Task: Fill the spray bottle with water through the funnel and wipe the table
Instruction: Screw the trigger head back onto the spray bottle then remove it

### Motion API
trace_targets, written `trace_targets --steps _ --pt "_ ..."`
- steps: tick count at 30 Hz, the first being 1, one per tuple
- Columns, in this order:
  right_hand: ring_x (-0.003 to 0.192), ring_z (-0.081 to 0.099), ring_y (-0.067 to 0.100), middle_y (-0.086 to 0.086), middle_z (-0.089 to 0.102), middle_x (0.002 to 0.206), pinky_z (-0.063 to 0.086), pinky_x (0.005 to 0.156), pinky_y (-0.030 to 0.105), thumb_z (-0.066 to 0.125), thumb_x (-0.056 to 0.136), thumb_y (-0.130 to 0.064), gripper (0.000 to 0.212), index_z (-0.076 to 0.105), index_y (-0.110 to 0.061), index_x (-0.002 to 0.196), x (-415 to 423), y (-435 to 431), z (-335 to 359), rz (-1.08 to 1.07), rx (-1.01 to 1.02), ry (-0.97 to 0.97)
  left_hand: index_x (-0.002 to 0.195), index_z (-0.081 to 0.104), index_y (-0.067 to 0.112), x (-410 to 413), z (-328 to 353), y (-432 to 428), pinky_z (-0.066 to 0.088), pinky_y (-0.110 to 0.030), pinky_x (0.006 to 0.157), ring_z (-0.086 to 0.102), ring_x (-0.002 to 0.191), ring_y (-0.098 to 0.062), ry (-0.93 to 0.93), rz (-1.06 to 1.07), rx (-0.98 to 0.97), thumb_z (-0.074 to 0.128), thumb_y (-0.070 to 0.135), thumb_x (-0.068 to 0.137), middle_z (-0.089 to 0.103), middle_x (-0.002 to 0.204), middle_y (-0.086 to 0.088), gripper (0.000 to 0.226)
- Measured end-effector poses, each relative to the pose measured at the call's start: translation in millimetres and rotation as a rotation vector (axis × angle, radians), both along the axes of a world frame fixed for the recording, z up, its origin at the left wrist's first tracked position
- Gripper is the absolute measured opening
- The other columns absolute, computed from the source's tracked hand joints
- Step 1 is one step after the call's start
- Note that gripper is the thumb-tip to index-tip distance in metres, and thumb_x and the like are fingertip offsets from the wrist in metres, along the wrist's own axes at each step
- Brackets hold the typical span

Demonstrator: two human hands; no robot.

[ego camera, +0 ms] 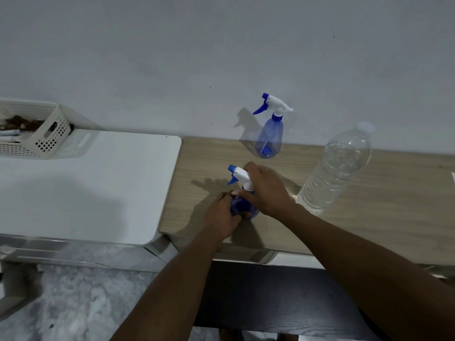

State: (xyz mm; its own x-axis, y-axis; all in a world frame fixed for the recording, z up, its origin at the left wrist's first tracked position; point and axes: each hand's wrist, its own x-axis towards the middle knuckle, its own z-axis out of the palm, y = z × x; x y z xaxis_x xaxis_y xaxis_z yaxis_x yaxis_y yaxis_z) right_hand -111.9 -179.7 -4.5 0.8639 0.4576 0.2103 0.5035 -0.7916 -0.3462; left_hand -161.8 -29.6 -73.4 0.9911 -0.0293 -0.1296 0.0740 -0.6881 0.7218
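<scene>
we've got the left hand [222, 215] clamped round the near bottle [242, 207] on the table [369, 205], right hand [264, 190] gripping its sprayer [240, 174], likely to unscrew for filling.

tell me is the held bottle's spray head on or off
On: spray head sits atop the spray bottle gripped by left hand and right hand; tightness cannot tell.

No readable text, labels, brands or numbers on anything in view.
</scene>
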Motion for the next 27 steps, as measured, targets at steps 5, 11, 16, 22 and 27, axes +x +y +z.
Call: trace_targets --steps 5,11,16,22,27 --pt "0.09 0.053 0.02 0.004 0.058 0.109 0.048 0.08 0.04 0.072 0.081 -0.031 0.052 0.048 -0.013 0.124 -3 -5 2 0.07 0.036 0.03 0.127 0.052 0.03 1 -5 2 0.056 -0.038 0.087 0.064 0.097 -0.013 -0.041 -0.017 -0.002 0.08 0.037 0.076 0.061 0.117 0.006 0.058" --pt "0.082 0.045 0.016 0.005 0.061 0.103 0.038 0.074 0.032 0.071 0.086 -0.034 0.043 0.049 -0.013 0.117 -6 2 -4 -0.045 0.018 -0.012 0.123 0.056 0.018 3 -5 0 0.053 -0.038 0.092 0.063 0.1 -0.018 0.0 -0.013 0.01 0.078 0.027 0.081 0.063 0.115 -0.002 0.048" --pt "0.082 0.059 0.012 -0.004 0.064 0.096 0.048 0.07 0.025 0.08 0.078 -0.043 0.047 0.057 -0.019 0.111 -3 -9 1 -0.06 0.304 0.266 0.122 0.06 0.024 5 3 3 0.055 -0.04 0.09 0.067 0.099 -0.019 0.103 0.018 -0.193 0.086 0.027 0.07 0.068 0.114 0.003 0.058" --pt "0.08 0.063 0.008 -0.006 0.067 0.088 0.049 0.07 0.018 0.086 0.073 -0.041 0.04 0.065 -0.024 0.102 -18 -18 4 -0.028 0.546 0.479 0.112 0.069 0.026 2 26 18 0.054 -0.026 0.086 0.067 0.1 -0.009 0.306 -0.108 -0.339 0.095 0.03 0.061 0.071 0.109 0.01 0.057" --pt "0.093 0.069 0.018 0.0 0.073 0.099 0.052 0.083 0.032 0.071 0.089 -0.035 0.008 0.068 -0.03 0.095 -23 -3 8 -0.262 0.819 0.637 0.131 0.062 0.022 -1 43 1 0.054 -0.022 0.085 0.065 0.106 -0.008 0.426 -0.281 -0.284 0.09 0.035 0.069 0.066 0.12 0.01 0.068"
